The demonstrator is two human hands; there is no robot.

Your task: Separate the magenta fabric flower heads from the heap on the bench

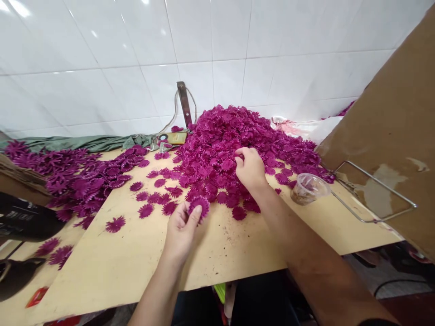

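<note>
My left hand point(181, 227) pinches a purple artificial flower head point(200, 205) between thumb and fingers, just above the board at the front of the heap. My right hand point(251, 169) reaches over the big heap of purple flower heads point(217, 131), its fingers curled together. A bit of purple shows between thumb and forefinger there, seemingly another flower head point(239, 155), mostly hidden by the fingers. Several loose flower heads point(146, 210) lie flat on the wooden board point(136, 267) left of the heap.
A clear plastic cup point(309, 188) stands right of the heap, beside a metal wire frame point(377, 192) and a leaning brown board point(384, 117). On the left are another flower pile point(81, 183) and a black object point(27, 217). Behind are green cloth point(81, 143) and a yellowish phone-like object point(175, 138).
</note>
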